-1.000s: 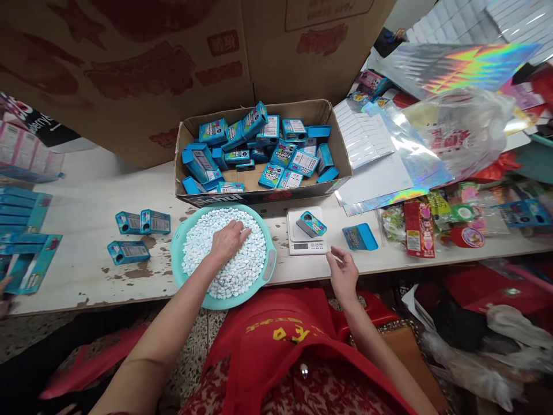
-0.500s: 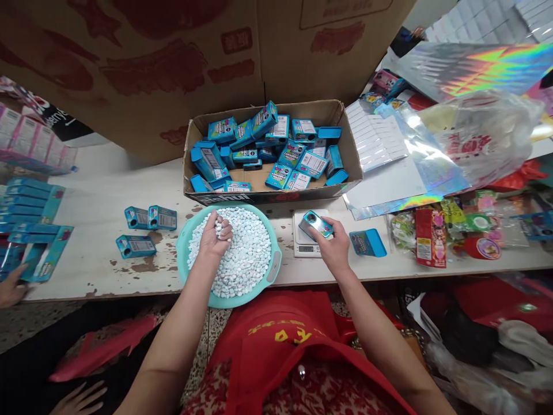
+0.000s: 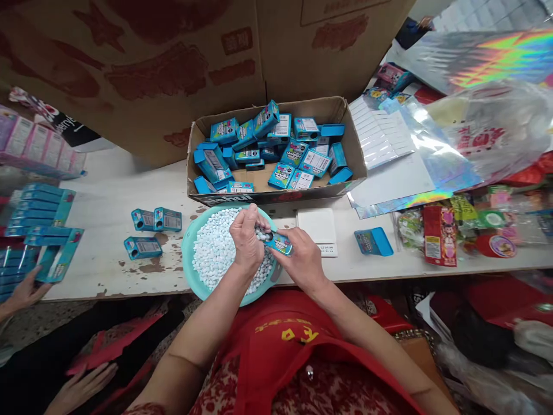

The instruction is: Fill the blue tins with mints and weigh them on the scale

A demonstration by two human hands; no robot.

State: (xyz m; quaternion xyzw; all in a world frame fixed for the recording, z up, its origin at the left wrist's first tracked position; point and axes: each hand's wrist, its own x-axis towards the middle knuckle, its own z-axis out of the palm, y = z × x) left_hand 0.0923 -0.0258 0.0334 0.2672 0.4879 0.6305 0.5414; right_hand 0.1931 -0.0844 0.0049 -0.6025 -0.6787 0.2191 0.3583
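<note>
Over the right half of a turquoise basin (image 3: 188, 262) full of small white candies (image 3: 216, 248), my two hands meet. My left hand (image 3: 249, 239) is curled round some of the candies, a few showing at its finger edge. My right hand (image 3: 305, 256) grips a small blue candy tin (image 3: 280, 243), tilted with its open end against my left fingers. A white digital scale (image 3: 316, 225) lies just beyond my right hand, with nothing on its plate. Further right, an open blue tin (image 3: 374, 241) lies on the table.
A cardboard tray (image 3: 276, 199) of blue tins stands behind the basin, before a large carton (image 3: 173, 69). Three tins (image 3: 144, 246) lie to the left. A co-worker's hand (image 3: 28, 294) touches stacked blue packs (image 3: 54, 253). Candy packets (image 3: 438, 236) lie at right.
My right hand has carried the tin left from above the scale to the basin. My left hand has moved right with its candies and now meets the tin's opening.
</note>
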